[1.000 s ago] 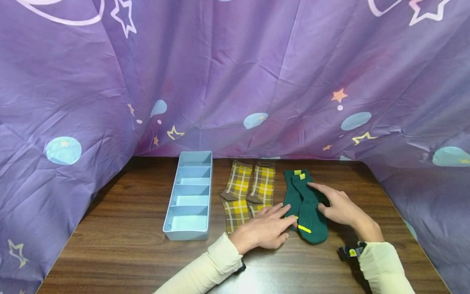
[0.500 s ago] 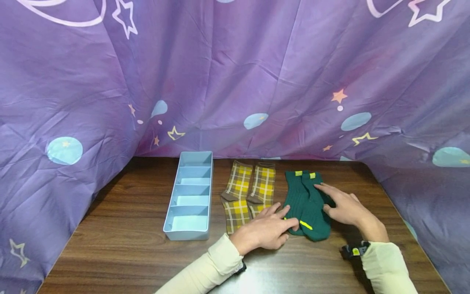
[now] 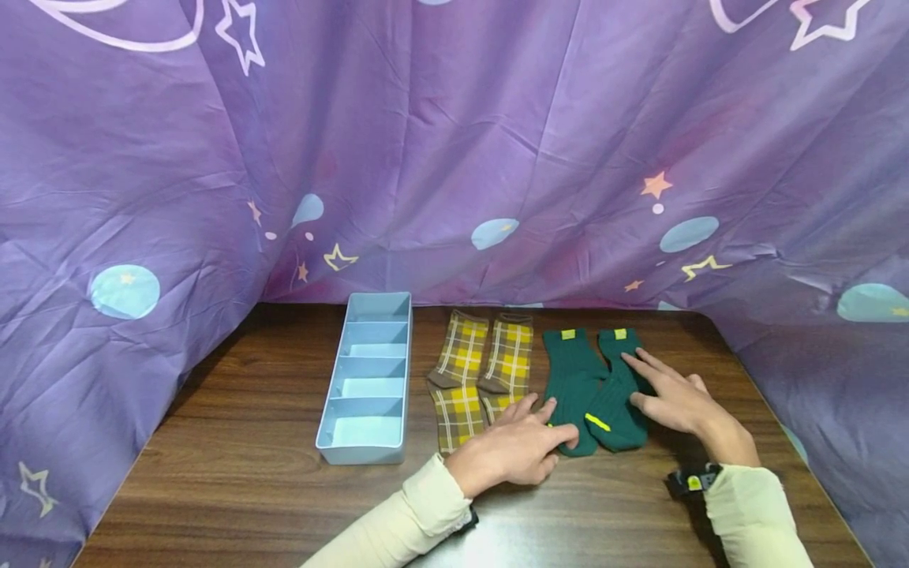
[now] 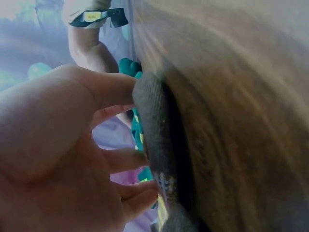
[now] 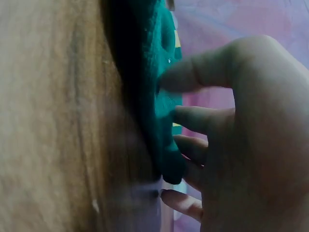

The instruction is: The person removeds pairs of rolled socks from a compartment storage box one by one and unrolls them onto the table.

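Note:
Two dark green socks with yellow marks lie flat side by side, a left one [image 3: 570, 379] and a right one [image 3: 619, 406], apart at the cuffs and touching lower down. My right hand [image 3: 678, 401] rests its fingertips on the right green sock [image 5: 164, 116], fingers spread. My left hand [image 3: 517, 443] lies with extended fingers over the lower end of the nearer plaid sock [image 3: 507, 359] and the edge of the left green sock. A second yellow-brown plaid sock [image 3: 461, 355] lies to its left. In the left wrist view, the fingers touch a grey-brown sock toe [image 4: 154, 116].
A light blue box [image 3: 364, 456] with several compartments stands on the wooden table [image 3: 234, 442], left of the plaid socks. A purple curtain [image 3: 440, 158] with stars hangs behind the table and along both sides.
The right green sock, which overlapped the left one, has slid to the right under my right hand, and the cuffs have separated. My left hand has stayed nearly still.

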Tool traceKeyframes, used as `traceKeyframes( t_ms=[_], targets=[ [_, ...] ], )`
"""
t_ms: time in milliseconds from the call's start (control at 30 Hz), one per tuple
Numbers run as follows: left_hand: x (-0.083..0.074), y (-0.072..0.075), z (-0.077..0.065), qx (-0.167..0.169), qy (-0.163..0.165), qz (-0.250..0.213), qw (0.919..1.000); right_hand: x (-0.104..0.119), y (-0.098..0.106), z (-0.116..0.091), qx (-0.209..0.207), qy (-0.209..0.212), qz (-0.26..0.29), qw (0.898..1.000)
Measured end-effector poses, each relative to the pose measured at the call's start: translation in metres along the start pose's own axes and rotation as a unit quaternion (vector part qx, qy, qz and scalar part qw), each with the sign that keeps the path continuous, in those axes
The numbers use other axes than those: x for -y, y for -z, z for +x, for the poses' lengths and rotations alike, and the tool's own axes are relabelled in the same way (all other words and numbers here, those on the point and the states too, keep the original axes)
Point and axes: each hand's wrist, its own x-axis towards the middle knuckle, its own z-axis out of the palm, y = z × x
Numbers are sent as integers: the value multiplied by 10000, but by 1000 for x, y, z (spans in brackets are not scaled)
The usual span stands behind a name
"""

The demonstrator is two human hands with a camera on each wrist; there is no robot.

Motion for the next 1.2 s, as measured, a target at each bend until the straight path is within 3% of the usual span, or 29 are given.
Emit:
traceKeyframes(
  t_ms=[167,300,433,600,767,1200],
  targets=[
    [-3,-2,-1,-5,151,149,9998,1,1,-2,84,20,33,10000],
    [-6,-4,-1,50,322,237,9992,4,6,-7,441,20,197,9988],
    [-6,-3,0,-4,232,218,9995,3,8,-9,631,91,502,9967],
    [-4,0,0,-69,75,163,9998,-5,2,-4,493,229,958,9939],
    [-3,-1,-1,108,153,49,9998,-8,-3,0,345,300,1146,9924],
    [2,0,-1,224,-14,-270,9994,-2,-9,8,130,368,1052,9937]
  ],
)
